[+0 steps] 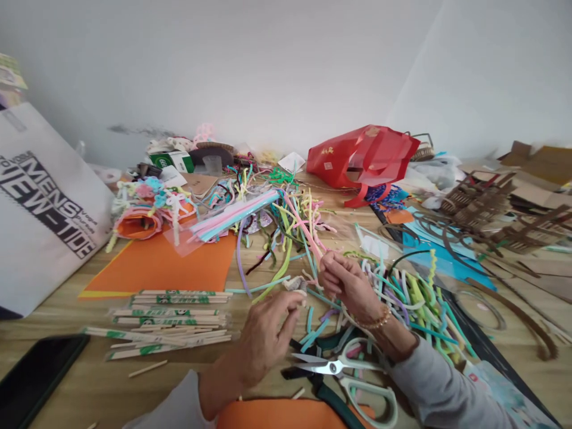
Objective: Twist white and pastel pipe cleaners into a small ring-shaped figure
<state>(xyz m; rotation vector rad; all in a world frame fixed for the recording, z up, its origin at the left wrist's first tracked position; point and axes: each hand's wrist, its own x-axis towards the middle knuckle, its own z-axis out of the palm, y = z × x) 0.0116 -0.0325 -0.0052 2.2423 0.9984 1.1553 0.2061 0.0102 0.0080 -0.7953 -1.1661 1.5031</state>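
My right hand (346,286) is closed around the lower end of some pink pipe cleaners (304,226), which run up and left into a tangled pile. To its left, my left hand (270,328) has its fingers bent, with thumb and fingertips apart; a small pale bit shows at the fingertips, too small to make out. White-handled scissors (333,367) lie with blades parted below my hands, over dark-handled pliers (333,399). Short blue pipe cleaner pieces (315,336) lie between my hands. A clear bag of pink, white and blue pipe cleaners (236,215) rests on the pile.
Paper-wrapped chopsticks (174,322) and a phone (42,381) lie at left, below orange sheets (170,268). A white bag (49,208) stands far left. At the back is a red bag (364,158). Green and purple pipe cleaners (415,298) and brown woven baskets (478,202) are right.
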